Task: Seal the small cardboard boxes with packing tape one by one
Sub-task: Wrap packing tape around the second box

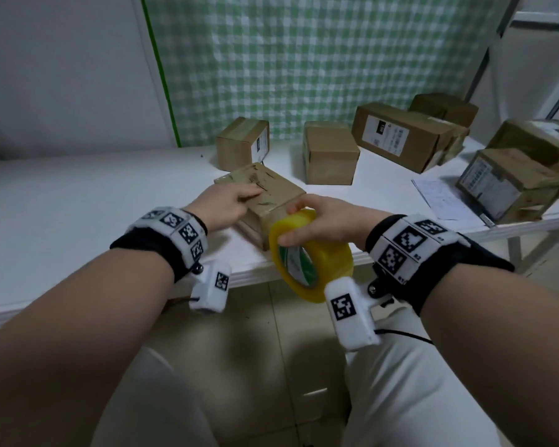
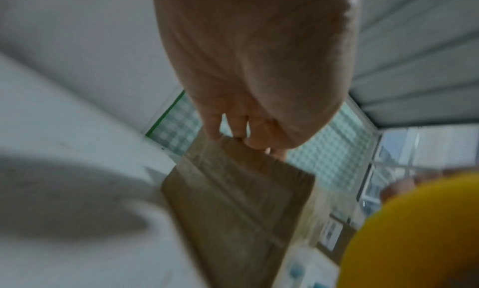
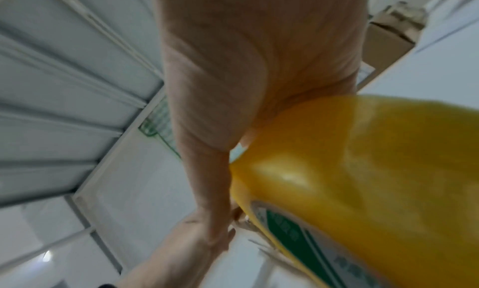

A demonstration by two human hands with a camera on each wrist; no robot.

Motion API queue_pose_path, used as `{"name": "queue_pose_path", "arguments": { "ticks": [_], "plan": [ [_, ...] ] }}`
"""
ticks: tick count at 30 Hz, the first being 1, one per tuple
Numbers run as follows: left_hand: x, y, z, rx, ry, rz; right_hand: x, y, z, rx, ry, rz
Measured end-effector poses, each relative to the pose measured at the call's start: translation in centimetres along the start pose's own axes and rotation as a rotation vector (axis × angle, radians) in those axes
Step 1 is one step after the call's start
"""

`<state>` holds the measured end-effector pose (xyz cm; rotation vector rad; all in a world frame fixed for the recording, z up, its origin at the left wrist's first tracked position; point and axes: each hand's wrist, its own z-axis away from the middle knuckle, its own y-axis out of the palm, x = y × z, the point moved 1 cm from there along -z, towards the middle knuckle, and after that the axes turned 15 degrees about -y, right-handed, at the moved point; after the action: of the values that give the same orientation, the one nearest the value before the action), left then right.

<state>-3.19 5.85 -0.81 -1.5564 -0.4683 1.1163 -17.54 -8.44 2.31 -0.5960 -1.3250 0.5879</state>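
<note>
Box (image 1: 265,201) at the table's (image 1: 78,188) near edge, my left hand (image 1: 226,204) resting on top, fingers relaxed.
My right hand (image 1: 320,221) clamps the yellow tape roll (image 1: 310,256) just beside it; other boxes (image 1: 329,156) sit behind.

Matt brown cardboard box (image 1: 268,201), glossy yellow plastic tape roll (image 1: 310,256), smooth, seemingly laminate white table (image 1: 78,195).

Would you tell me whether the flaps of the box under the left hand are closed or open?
Closed: the box shows a flat top with no flap standing up, and the left hand rests on it.
</note>
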Motion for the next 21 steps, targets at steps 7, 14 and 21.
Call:
{"name": "queue_pose_path", "arguments": {
  "ticks": [7, 14, 21],
  "plan": [
    [-1.3, 1.9, -0.4, 0.054, -0.011, -0.039, -1.6, 3.0, 1.5, -0.094, 0.13, -0.52],
    [-2.1, 2.1, -0.5, 0.093, 0.006, -0.22, -2.3, 3.5, 1.9, -0.145, 0.168, -0.62],
    [-2.1, 2.0, -0.8, 0.101, 0.015, -0.252, -4.4, 5.7, 2.2, -0.039, 0.281, -0.314]
  ]
}}
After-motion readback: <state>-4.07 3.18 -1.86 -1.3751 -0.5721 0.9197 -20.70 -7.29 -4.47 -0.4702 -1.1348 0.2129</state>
